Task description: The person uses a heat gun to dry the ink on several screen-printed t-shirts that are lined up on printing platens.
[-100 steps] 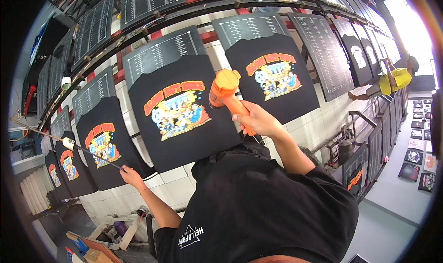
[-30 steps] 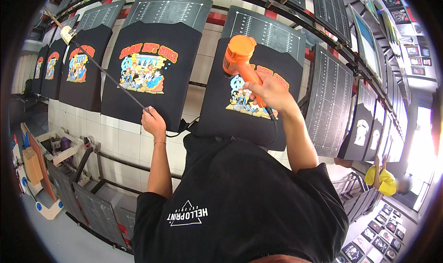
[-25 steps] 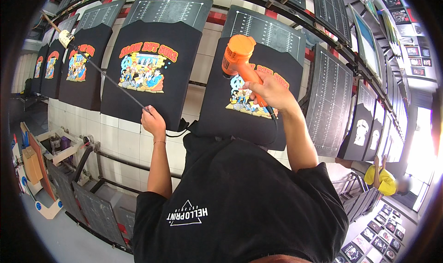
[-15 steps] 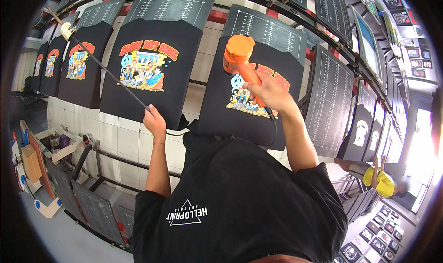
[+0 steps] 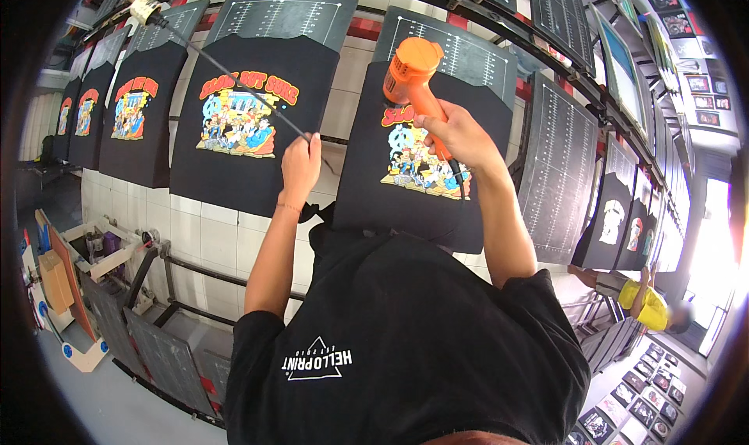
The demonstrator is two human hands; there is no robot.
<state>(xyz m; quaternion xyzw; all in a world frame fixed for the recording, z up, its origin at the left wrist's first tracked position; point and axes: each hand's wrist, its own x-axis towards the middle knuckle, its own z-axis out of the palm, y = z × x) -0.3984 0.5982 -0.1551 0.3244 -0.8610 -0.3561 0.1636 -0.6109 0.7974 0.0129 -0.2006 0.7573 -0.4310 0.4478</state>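
Right hand (image 5: 460,137) closed around orange heat gun (image 5: 413,74), over right printed shirt (image 5: 413,172), left hand (image 5: 300,164) gripping black cord (image 5: 226,74), now raised slightly higher than before.

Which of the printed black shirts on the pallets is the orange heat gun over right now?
The shirt under the right hand, rightmost of the colourfully printed row. The heat gun overlaps only its print; the others hang further left.
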